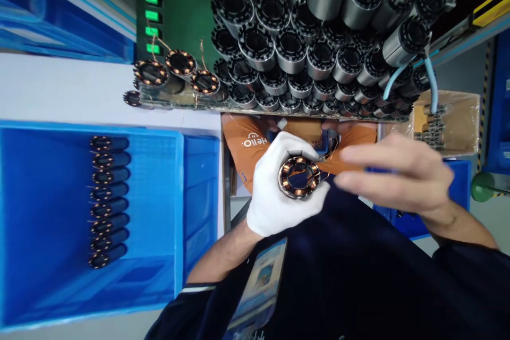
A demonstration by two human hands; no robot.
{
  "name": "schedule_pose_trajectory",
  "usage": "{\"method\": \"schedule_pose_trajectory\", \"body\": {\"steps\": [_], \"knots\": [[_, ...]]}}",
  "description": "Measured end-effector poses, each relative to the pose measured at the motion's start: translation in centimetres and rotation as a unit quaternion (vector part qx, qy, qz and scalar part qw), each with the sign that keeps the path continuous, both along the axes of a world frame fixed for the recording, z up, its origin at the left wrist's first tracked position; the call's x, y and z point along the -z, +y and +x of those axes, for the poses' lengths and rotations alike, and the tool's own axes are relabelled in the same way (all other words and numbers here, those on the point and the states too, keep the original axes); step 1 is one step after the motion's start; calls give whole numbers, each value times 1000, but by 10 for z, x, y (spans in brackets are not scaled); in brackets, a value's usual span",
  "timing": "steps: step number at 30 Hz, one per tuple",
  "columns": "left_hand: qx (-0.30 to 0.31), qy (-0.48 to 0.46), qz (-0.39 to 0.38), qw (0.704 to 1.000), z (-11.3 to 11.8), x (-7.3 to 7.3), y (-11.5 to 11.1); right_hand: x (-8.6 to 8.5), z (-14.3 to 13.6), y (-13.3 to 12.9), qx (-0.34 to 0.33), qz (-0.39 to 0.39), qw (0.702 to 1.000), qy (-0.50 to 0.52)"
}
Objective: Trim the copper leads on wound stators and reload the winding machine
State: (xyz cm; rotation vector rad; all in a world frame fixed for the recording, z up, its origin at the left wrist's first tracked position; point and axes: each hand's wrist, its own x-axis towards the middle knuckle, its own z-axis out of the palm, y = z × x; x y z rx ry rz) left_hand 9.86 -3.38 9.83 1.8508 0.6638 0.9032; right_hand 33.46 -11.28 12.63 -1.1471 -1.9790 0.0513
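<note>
Green worktop (183,8), metal cores (292,64) crowding it.
In my head view, the blue bin (179,212) holds eight copper-wound cores (102,210); the carton (464,122) holds metal cylinders (432,130). My gloved left hand (274,191) grips a wound ring (299,191); my blurred right hand (410,175) is spread beside its wires (327,157).

The stator (298,192) in the left hand (268,187) had a bin (155,191) of windings (117,189) at nine o'clock, cylinders (292,59) at twelve, a carton (462,130) between two and three.
</note>
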Motion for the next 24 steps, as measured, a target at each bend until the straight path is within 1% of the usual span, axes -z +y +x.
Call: {"method": "schedule_pose_trajectory", "body": {"steps": [1, 2, 4, 5, 6, 8, 9, 10, 12, 15, 16, 17, 19, 20, 21, 22, 23, 24], "knots": [[9, 8, 4, 1000, 0, -2, 1, 0, 0, 0, -29, 18, 998, -59], [11, 19, 11, 1000, 0, -3, 2, 1, 0, 1, -46, 28, 994, -96], [-1, 55, 43, 998, 0, -3, 2, 6, 0, 1, -53, 14, 992, -113], [-11, 82, 72, 994, -1, -2, 2, 8, 0, 1, -46, -18, 993, -109], [-21, 115, 108, 987, -2, 0, 2, 10, -1, 1, -32, -66, 992, -105], [-25, 187, 183, 965, -3, 5, 2, 9, -5, 0, 10, -171, 982, -83], [-18, 215, 217, 952, -3, 7, 1, 8, -8, 0, 19, -217, 974, -70], [-8, 236, 245, 940, -3, 9, 1, 5, -12, 1, 13, -254, 965, -62], [16, 252, 278, 927, -3, 8, -1, -1, -19, 4, -31, -328, 942, -65], [39, 237, 283, 929, -5, 2, -4, -9, -20, 10, -84, -445, 888, -83], [41, 222, 274, 935, -7, -1, -4, -12, -18, 12, -97, -464, 878, -72], [41, 197, 263, 943, -9, -5, -3, -16, -15, 14, -113, -467, 875, -50], [33, 119, 230, 965, -11, -10, 1, -24, -9, 17, -152, -442, 884, 10], [28, 68, 201, 977, -10, -10, 5, -29, -5, 19, -170, -424, 889, 38], [29, 26, 154, 987, -9, -10, 9, -34, -3, 20, -182, -406, 894, 56], [46, -5, 84, 995, -6, -7, 13, -38, 0, 22, -191, -389, 899, 59], [81, -12, -12, 997, -2, -3, 15, -41, 2, 23, -197, -376, 904, 47], [135, 7, -126, 983, 1, 2, 17, -43, 4, 23, -200, -366, 908, 29]]}}
